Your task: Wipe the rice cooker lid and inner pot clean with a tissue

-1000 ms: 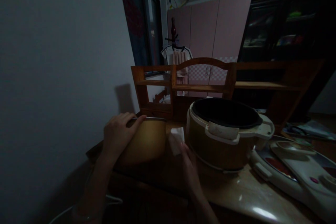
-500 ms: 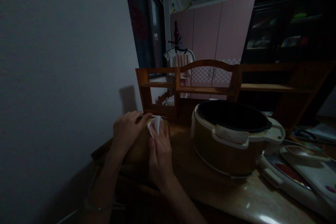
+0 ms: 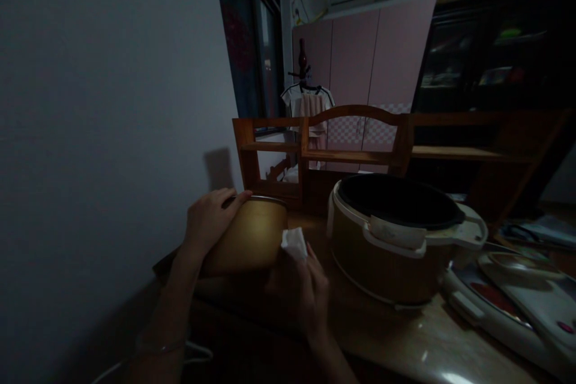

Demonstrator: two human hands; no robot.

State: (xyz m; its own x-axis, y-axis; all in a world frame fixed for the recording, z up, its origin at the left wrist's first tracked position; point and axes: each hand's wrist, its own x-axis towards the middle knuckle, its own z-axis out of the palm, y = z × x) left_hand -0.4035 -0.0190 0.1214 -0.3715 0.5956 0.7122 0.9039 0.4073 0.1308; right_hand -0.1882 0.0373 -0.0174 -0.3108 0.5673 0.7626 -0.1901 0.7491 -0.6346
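Note:
A gold-coloured inner pot (image 3: 256,231) lies tilted at the left end of the table, its thin metal rim at the top. My left hand (image 3: 209,219) grips that rim, thumb along the edge and fingers over the far side, partly hidden. To the right of the pot, and apart from it, my right hand (image 3: 310,294) is closed round a folded white tissue (image 3: 294,242); some of its fingers are blurred by motion. Beyond my right hand stands a rice cooker body (image 3: 382,264) with a black opening and a pale rim.
The cooker's detached lid (image 3: 508,294) lies at the right. Along the table's (image 3: 405,342) back edge runs a wooden shelf rack (image 3: 351,156). A wall (image 3: 112,102) closes off the left side, and a white cord (image 3: 198,353) hangs below the table edge.
My right hand has moved right and down with the tissue, off the pot's side, which now shows. The left hand has shifted slightly left and stays on the rim.

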